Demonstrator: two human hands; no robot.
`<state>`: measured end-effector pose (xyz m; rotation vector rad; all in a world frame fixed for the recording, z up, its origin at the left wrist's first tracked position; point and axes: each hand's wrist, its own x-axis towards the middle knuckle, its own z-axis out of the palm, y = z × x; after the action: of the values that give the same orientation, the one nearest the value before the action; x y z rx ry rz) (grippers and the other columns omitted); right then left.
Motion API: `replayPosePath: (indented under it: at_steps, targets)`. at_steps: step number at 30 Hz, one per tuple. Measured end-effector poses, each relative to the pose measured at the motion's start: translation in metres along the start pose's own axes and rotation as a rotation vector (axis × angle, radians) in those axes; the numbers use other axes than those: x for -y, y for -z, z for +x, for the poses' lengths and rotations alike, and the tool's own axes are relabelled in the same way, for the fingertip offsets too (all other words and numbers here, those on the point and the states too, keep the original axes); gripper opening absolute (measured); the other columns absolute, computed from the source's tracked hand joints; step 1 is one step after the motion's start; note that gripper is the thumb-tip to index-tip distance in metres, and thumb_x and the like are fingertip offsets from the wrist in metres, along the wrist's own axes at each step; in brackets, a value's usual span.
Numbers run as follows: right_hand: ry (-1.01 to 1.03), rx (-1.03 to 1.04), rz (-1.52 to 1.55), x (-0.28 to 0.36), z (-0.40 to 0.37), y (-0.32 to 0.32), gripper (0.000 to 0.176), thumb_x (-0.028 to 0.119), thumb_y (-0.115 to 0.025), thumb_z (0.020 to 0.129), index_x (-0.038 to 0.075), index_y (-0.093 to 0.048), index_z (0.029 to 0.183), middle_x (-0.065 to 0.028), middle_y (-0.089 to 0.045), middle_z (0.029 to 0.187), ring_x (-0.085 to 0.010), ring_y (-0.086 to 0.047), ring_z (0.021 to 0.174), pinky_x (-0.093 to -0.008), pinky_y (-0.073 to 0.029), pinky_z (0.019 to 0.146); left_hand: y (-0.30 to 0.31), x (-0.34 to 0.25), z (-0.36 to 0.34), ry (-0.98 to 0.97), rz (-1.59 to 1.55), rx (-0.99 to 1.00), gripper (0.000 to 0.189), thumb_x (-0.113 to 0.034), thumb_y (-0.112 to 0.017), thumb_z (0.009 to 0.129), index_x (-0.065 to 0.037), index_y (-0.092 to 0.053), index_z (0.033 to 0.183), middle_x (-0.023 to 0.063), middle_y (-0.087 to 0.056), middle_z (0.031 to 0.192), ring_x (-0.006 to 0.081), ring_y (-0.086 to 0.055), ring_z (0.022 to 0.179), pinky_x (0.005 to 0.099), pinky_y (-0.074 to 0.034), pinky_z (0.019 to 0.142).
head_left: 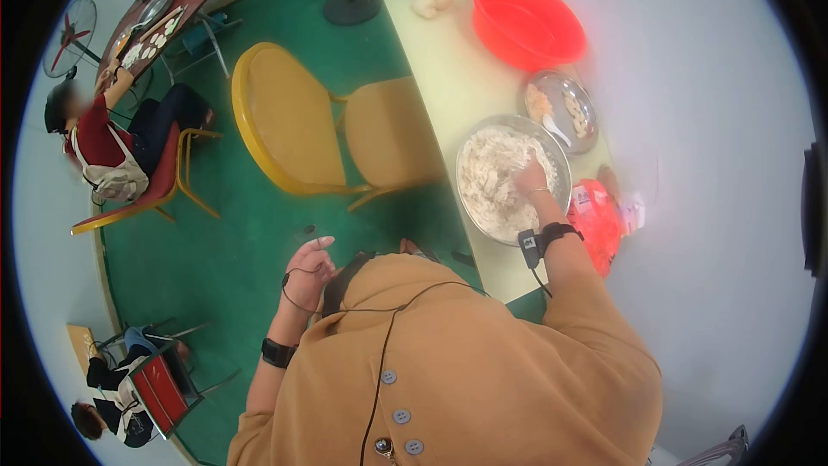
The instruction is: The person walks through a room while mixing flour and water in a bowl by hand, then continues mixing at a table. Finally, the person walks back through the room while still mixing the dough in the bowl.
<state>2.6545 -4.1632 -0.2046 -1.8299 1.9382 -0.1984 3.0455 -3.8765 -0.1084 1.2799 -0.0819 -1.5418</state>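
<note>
Head view: right hand point(530, 179) in floury mixture point(487, 174) inside metal bowl point(561, 174) (grip: cannot tell); left hand point(312, 261) loosely uncurled.

Pale walls point(707, 112) border a green floor point(216, 272).

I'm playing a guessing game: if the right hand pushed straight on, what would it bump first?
Most likely more white, crumbly flour mixture, since the right hand is in it, inside the round silver metal bowl. Depth is unclear.
</note>
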Motion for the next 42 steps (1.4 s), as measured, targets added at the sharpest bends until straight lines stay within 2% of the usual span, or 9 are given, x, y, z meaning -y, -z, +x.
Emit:
replayPosePath:
  at_steps: [5,7,11,13,16,20,26,33,42]
  targets:
    - [0.274,-0.040,0.014,-0.041,-0.016,0.004,0.067,0.010,-0.061,0.066,0.001,-0.038,0.128,-0.0256,-0.047,0.122,-0.0363,-0.049,0.110,-0.0364,-0.041,0.093,-0.004,0.000,0.003,0.004,0.019,0.028,0.025,-0.005,-0.048,0.081,-0.003,-0.053,0.105,-0.0007,-0.051,0.065,0.0097,-0.051,0.060,0.0219,-0.043,0.059]
    - [0.514,0.263,-0.246,-0.037,-0.037,0.024,0.067,0.008,-0.061,0.065,0.006,-0.039,0.128,-0.0229,-0.051,0.117,-0.0362,-0.050,0.108,-0.0351,-0.039,0.095,-0.004,-0.001,0.006,-0.001,0.009,0.046,0.025,-0.005,-0.048,0.081,-0.003,-0.053,0.105,-0.0006,-0.052,0.065,0.0092,-0.051,0.060,0.0222,-0.044,0.058]
    - [0.362,0.598,-0.477,-0.016,-0.060,0.034,0.059,0.011,-0.062,0.066,0.013,-0.047,0.123,-0.0192,-0.057,0.103,-0.0333,-0.055,0.099,-0.0412,-0.039,0.094,-0.010,-0.003,0.009,0.010,0.031,0.049,0.025,-0.005,-0.048,0.081,-0.003,-0.053,0.105,-0.0006,-0.051,0.065,0.0085,-0.050,0.059,0.0221,-0.044,0.057]
    - [0.761,0.559,-0.605,0.007,-0.080,0.033,0.048,0.016,-0.062,0.067,0.020,-0.054,0.115,-0.0149,-0.059,0.088,-0.0307,-0.059,0.086,-0.0473,-0.041,0.086,-0.010,-0.002,0.013,0.036,0.032,0.032,0.025,-0.005,-0.048,0.081,-0.002,-0.052,0.106,-0.0004,-0.051,0.065,0.0084,-0.050,0.059,0.0217,-0.043,0.057]
    - [0.902,0.569,-0.780,0.024,-0.077,0.002,0.040,0.021,-0.062,0.069,0.021,-0.057,0.109,-0.0118,-0.060,0.083,-0.0299,-0.061,0.082,-0.0494,-0.041,0.080,-0.011,-0.003,0.014,0.038,0.037,0.046,0.026,-0.005,-0.048,0.081,-0.002,-0.052,0.106,-0.0005,-0.051,0.066,0.0083,-0.050,0.059,0.0207,-0.042,0.057]
    - [0.807,0.598,-0.807,0.051,-0.060,-0.017,0.039,0.020,-0.062,0.069,0.021,-0.057,0.107,-0.0107,-0.060,0.087,-0.0301,-0.060,0.085,-0.0480,-0.041,0.082,-0.009,-0.010,0.006,-0.011,0.087,0.018,0.026,-0.006,-0.049,0.081,-0.002,-0.052,0.106,-0.0010,-0.050,0.067,0.0078,-0.049,0.060,0.0204,-0.041,0.056]
    - [0.525,0.317,-0.666,0.059,-0.025,-0.033,0.039,0.021,-0.063,0.071,0.020,-0.054,0.108,-0.0126,-0.058,0.098,-0.0308,-0.058,0.093,-0.0502,-0.043,0.080,-0.001,-0.007,0.001,-0.003,0.060,-0.093,0.032,-0.006,-0.050,0.079,0.001,-0.050,0.111,-0.0016,-0.047,0.067,0.0075,-0.045,0.059,0.0198,-0.039,0.057]
    - [0.413,0.000,-0.384,0.023,0.045,-0.043,0.034,0.012,-0.060,0.073,0.014,-0.055,0.107,-0.0190,-0.058,0.096,-0.0347,-0.058,0.089,-0.0414,-0.048,0.075,-0.003,-0.010,0.004,-0.011,0.073,-0.054,0.029,-0.008,-0.049,0.081,0.000,-0.051,0.108,-0.0021,-0.047,0.067,0.0072,-0.048,0.061,0.0193,-0.041,0.059]
    - [0.141,0.081,-0.362,-0.016,-0.007,0.025,0.048,0.024,-0.063,0.075,0.010,-0.047,0.119,-0.0181,-0.061,0.099,-0.0344,-0.058,0.093,-0.0417,-0.046,0.080,-0.003,0.000,0.020,-0.012,0.089,0.021,0.027,-0.007,-0.047,0.080,-0.001,-0.053,0.106,-0.0011,-0.049,0.066,0.0080,-0.046,0.058,0.0205,-0.040,0.058]
